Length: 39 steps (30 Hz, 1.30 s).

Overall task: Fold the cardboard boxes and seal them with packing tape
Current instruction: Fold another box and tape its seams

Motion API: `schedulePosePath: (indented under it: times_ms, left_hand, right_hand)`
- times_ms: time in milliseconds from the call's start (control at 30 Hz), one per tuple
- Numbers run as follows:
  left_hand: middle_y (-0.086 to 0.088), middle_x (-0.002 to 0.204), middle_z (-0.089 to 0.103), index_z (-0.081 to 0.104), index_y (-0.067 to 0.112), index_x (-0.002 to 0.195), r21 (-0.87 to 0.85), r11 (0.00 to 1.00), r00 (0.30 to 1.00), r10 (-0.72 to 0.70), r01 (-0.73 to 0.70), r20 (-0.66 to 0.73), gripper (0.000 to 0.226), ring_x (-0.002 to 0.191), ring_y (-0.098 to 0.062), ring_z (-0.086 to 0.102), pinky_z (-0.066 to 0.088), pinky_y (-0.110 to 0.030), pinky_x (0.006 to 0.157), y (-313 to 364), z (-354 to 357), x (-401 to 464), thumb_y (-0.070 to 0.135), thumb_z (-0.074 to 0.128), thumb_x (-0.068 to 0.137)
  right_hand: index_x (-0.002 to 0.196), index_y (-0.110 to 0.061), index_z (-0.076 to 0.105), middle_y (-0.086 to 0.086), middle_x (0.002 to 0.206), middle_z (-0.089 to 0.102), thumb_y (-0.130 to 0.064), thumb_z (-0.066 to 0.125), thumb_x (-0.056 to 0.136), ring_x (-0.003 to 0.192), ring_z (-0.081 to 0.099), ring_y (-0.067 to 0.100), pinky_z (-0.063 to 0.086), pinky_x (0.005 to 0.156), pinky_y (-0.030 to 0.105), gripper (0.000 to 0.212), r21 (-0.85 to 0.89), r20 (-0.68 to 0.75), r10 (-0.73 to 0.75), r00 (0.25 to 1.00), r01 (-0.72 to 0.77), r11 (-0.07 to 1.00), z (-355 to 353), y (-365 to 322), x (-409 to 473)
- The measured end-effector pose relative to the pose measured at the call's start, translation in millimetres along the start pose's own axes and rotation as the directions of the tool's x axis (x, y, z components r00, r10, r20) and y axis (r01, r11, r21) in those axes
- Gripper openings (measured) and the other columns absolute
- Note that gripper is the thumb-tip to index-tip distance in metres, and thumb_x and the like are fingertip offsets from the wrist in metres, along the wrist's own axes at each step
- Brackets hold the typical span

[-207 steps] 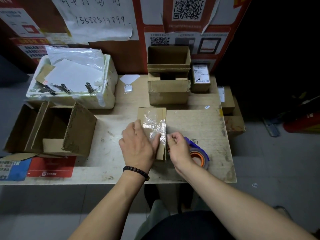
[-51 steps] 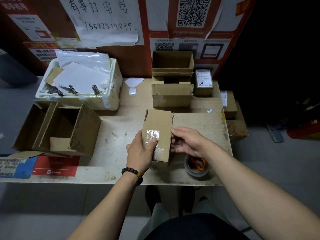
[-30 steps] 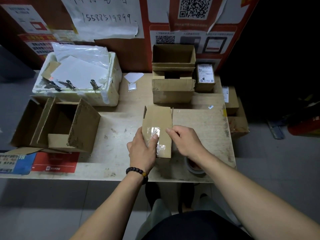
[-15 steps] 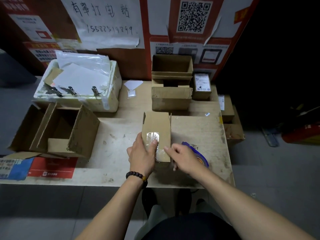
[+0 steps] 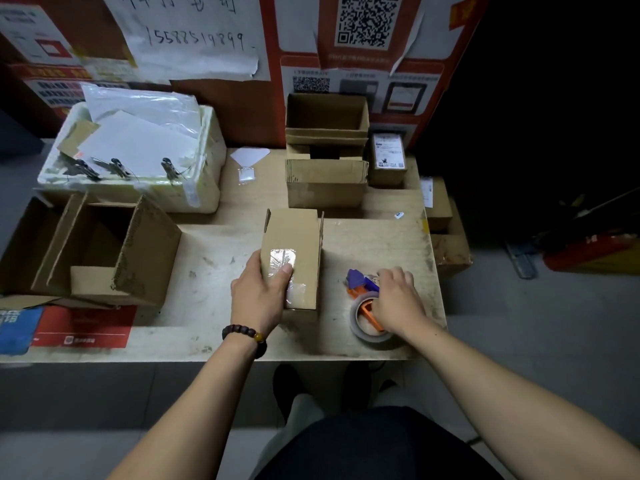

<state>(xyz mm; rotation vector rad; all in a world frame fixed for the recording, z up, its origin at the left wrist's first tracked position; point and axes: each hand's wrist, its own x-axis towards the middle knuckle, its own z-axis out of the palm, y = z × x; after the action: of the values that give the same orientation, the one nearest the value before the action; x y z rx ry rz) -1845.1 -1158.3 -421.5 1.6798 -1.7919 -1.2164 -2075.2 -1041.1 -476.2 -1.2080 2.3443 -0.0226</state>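
A small brown cardboard box (image 5: pixel 292 258) stands near the middle of a worn wooden table (image 5: pixel 214 258), its long side running away from the viewer. A patch of clear, shiny packing tape (image 5: pixel 282 261) covers part of its top and runs down toward the near end. The far flaps of the box stand slightly open.

The left hand (image 5: pixel 258 299) grips the box at its near left corner. The palm and fingers wrap the left side, and the thumb (image 5: pixel 282 273) lies across the top, pressing on the tape. A dark beaded bracelet (image 5: pixel 244 336) circles the left wrist.

To the right of the box, apart from it, a tape dispenser (image 5: pixel 367 306) lies on the table near the front edge. It has a grey roll of tape, an orange frame and a purple head. The right hand (image 5: pixel 398 303) rests over it with fingers curled around the frame, grasping it. The fingertips reach toward the purple head.

Farther out, a larger open cardboard box (image 5: pixel 104 251) sits at the left of the table. Behind it is a white foam box (image 5: pixel 194 192) filled with papers and metal clips. At the back, two open cartons (image 5: pixel 325 161) are stacked, with a small labelled package (image 5: pixel 389 161) just beside them on the right. Posters with QR codes (image 5: pixel 365 22) cover the wall behind.
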Motion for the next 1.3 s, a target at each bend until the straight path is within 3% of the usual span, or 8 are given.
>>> schedulePosePath:
  times_ms: [267,400,567,633,733,967,1100,1300]
  left_hand:
    - [0.016,0.103,0.067,0.062,0.028,0.123,0.030,0.999,1.000,-0.018,0.017,0.008,0.038,0.104,-0.018,0.064,0.048,-0.031,0.086,12,-6,-4,0.046,0.070,0.091]
    - [0.003,0.119,0.068,0.056,0.026,0.128,0.111,0.991,0.997,-0.077,0.076,0.002,0.058,0.115,-0.033,0.058,0.049,-0.049,0.097,16,-9,-8,0.061,0.062,0.082]
    - [0.003,0.128,0.064,0.057,0.024,0.136,0.269,0.951,0.974,0.189,-0.151,-0.122,0.050,0.122,-0.023,0.053,0.040,-0.038,0.101,44,-15,-19,0.045,0.066,0.093]
    - [0.012,0.111,0.071,0.068,0.026,0.122,0.073,0.986,0.988,0.152,-0.149,-0.035,0.035,0.109,-0.009,0.063,0.048,-0.026,0.092,63,-18,-24,0.045,0.068,0.093]
    - [0.006,0.100,0.079,0.075,0.018,0.104,-0.340,0.913,0.942,-0.116,0.226,0.314,0.036,0.103,-0.015,0.072,0.057,-0.033,0.088,86,-21,-27,0.051,0.069,0.092]
    - [-0.003,0.070,0.064,0.075,0.012,0.089,-0.504,0.704,0.822,-0.204,0.501,0.532,0.024,0.066,-0.014,0.064,0.048,-0.032,0.071,97,-29,-26,0.035,0.079,0.087]
    - [0.001,0.064,0.067,0.074,0.007,0.094,-0.546,0.730,0.890,-0.189,0.410,0.415,0.013,0.060,-0.010,0.061,0.051,-0.031,0.070,94,-27,-28,0.020,0.074,0.093]
    - [0.000,0.079,0.074,0.069,0.023,0.083,-0.178,0.983,0.991,0.067,-0.045,0.120,0.015,0.077,-0.015,0.068,0.053,-0.028,0.070,82,-20,-26,0.029,0.068,0.097]
  right_hand:
    - [0.113,-0.014,0.055,0.008,0.117,0.061,-0.026,0.071,0.088,0.106,0.059,0.027,0.050,0.081,0.034,0.032,-0.044,0.092,0.092,0.991,-0.089,0.995,15,19,15]
    - [0.104,-0.017,0.043,0.002,0.096,0.060,-0.014,0.075,0.084,0.085,0.061,0.019,0.045,0.061,0.027,0.038,0.393,0.071,0.080,0.994,-0.101,0.914,-6,14,4]
    - [0.136,-0.042,0.048,-0.007,0.114,0.057,0.004,0.078,0.078,0.105,0.063,0.011,0.058,0.081,0.028,0.081,0.725,-0.089,-0.106,0.990,0.137,0.675,-58,-5,-29]
    - [0.140,-0.047,0.050,-0.016,0.127,0.052,0.011,0.078,0.075,0.115,0.055,0.005,0.057,0.085,0.022,0.092,0.710,-0.179,-0.173,0.968,0.249,0.658,-75,-11,-39]
    - [0.139,-0.044,0.054,-0.024,0.122,0.046,0.017,0.073,0.070,0.112,0.049,-0.004,0.046,0.085,0.008,0.094,0.607,-0.304,-0.277,0.912,0.409,0.681,-90,-16,-50]
    - [0.143,-0.049,0.046,-0.016,0.115,0.040,0.016,0.076,0.071,0.116,0.043,-0.001,0.043,0.089,0.007,0.102,0.364,-0.457,-0.435,0.776,0.609,0.704,-97,-18,-52]
    - [0.149,-0.037,0.047,-0.002,0.122,0.043,0.008,0.079,0.072,0.111,0.043,0.007,0.047,0.085,0.012,0.095,0.198,-0.508,-0.517,0.689,0.677,0.708,-95,-17,-52]
    - [0.153,-0.030,0.043,0.006,0.124,0.042,0.007,0.083,0.069,0.112,0.039,0.010,0.044,0.085,0.022,0.100,0.006,-0.470,-0.601,0.647,0.683,0.730,-92,-10,-47]
